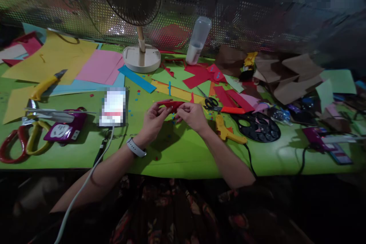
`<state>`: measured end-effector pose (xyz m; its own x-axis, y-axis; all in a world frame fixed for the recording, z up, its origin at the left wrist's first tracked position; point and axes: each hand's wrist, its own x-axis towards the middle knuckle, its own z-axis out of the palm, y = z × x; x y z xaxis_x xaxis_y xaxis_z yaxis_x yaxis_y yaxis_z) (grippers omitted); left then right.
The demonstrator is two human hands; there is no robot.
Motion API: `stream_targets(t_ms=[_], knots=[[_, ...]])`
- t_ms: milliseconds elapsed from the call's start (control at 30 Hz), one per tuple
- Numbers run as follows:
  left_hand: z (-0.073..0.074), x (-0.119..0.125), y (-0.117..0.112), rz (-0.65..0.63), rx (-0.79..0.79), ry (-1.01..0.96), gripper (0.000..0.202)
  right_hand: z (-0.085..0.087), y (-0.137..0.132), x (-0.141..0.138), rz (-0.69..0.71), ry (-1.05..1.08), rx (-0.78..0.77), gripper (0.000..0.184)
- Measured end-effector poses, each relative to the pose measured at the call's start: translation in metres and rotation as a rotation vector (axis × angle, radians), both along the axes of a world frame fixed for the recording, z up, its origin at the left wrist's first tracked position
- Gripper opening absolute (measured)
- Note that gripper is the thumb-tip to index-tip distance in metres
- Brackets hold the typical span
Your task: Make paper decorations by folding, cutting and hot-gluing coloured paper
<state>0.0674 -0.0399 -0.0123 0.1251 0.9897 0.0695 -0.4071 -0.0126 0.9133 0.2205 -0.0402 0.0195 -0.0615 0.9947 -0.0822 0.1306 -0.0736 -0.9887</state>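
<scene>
Both hands meet over the middle of the green table, closed on a narrow strip of red paper [174,104]. My left hand [153,122], with a pale watch band on its wrist, pinches the strip's left part between thumb and fingers. At its right end, my right hand [194,117] has thumb and fingertips pressed together on the paper. Fingers hide part of the strip. Just right of my right hand lie black-handled scissors [211,103] and a yellow glue gun [228,131]. A lit phone [113,106] lies left of my left hand.
A fan base [141,59] and a clear bottle [198,40] stand at the back. Large scissors [17,146], a yellow cutter [45,85] and a purple power strip [65,127] lie left. A black palette [257,127] and brown paper [297,72] are right. A white cable [82,188] crosses my left forearm.
</scene>
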Motion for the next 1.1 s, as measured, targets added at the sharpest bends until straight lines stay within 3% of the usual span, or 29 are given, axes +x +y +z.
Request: stream_targets(t_ms=[133, 233, 300, 400, 467, 533, 600, 667, 767, 867, 1000, 1100], knots=[[-0.001, -0.001, 0.004, 0.013, -0.093, -0.081, 0.031, 0.001, 0.001, 0.001, -0.027, 0.033, 0.010, 0.006], [0.003, -0.006, 0.008, 0.119, -0.194, -0.192, 0.025, 0.008, -0.004, 0.006, -0.014, -0.014, -0.031, 0.006], [0.007, -0.009, 0.010, 0.155, -0.238, -0.226, 0.025, 0.013, -0.013, 0.012, 0.084, -0.128, -0.074, 0.010], [0.012, -0.012, 0.012, 0.162, -0.282, -0.228, 0.026, 0.016, -0.033, 0.028, 0.177, -0.505, -0.025, 0.028], [0.013, -0.013, 0.013, 0.183, -0.297, -0.234, 0.026, 0.015, -0.049, 0.047, 0.145, -0.738, 0.081, 0.030], [0.014, -0.013, 0.014, 0.201, -0.308, -0.245, 0.025, 0.014, -0.067, 0.075, 0.110, -0.813, 0.163, 0.021], [0.014, -0.014, 0.015, 0.199, -0.314, -0.253, 0.024, 0.013, -0.086, 0.110, 0.044, -0.905, 0.252, 0.032], [0.013, -0.014, 0.015, 0.187, -0.320, -0.256, 0.024, 0.010, -0.104, 0.145, -0.015, -1.132, 0.315, 0.042], [0.012, -0.014, 0.015, 0.178, -0.328, -0.241, 0.024, 0.000, -0.121, 0.179, 0.105, -1.371, 0.261, 0.056], [0.011, -0.014, 0.015, 0.192, -0.312, -0.212, 0.023, -0.013, -0.122, 0.185, 0.121, -1.452, 0.214, 0.054], [0.011, -0.016, 0.018, 0.203, -0.315, -0.178, 0.022, -0.026, -0.111, 0.175, -0.004, -1.478, 0.248, 0.047], [0.012, -0.017, 0.019, 0.226, -0.332, -0.203, 0.023, -0.029, -0.109, 0.173, -0.130, -1.414, 0.329, 0.056]])
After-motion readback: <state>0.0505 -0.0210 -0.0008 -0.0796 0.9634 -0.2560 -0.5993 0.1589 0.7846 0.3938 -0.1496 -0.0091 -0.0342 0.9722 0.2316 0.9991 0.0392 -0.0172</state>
